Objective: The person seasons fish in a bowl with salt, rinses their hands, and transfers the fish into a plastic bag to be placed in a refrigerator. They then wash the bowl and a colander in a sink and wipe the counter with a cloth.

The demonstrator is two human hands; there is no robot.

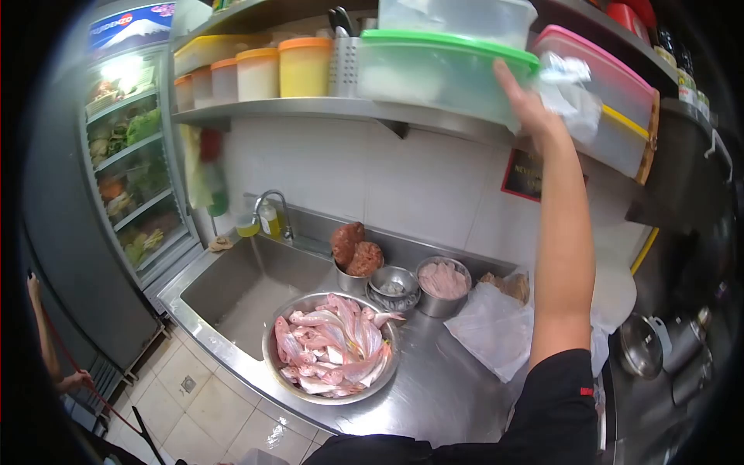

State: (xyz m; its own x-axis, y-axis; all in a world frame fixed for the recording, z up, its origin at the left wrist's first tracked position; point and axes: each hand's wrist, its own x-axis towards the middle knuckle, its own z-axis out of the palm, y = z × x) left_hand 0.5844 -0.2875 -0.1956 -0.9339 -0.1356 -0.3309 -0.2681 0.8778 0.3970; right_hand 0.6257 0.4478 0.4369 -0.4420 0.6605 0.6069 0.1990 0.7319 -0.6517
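My right hand [529, 108] is raised to the wall shelf and grips the right end of a clear plastic container with a green lid [434, 74]. One digit lies against the lid's rim; the other fingers are mostly hidden. White contents show through the container's side, and another clear container [457, 14] sits on top of it. Just right of my hand is a white crumpled plastic bag [570, 93]. Below, a steel bowl [273, 364] full of pink whole fish [337, 345] stands on the counter beside the sink. My left hand is out of view.
A sink [209, 291] with a faucet [280, 209] lies left. Behind the fish stand a pot of reddish-brown lumps [363, 256], small metal bowls [393, 283], a pot of pale meat [443, 279] and a plastic bag [496, 325]. Another person's hand [75, 381] holds a red stick at far left.
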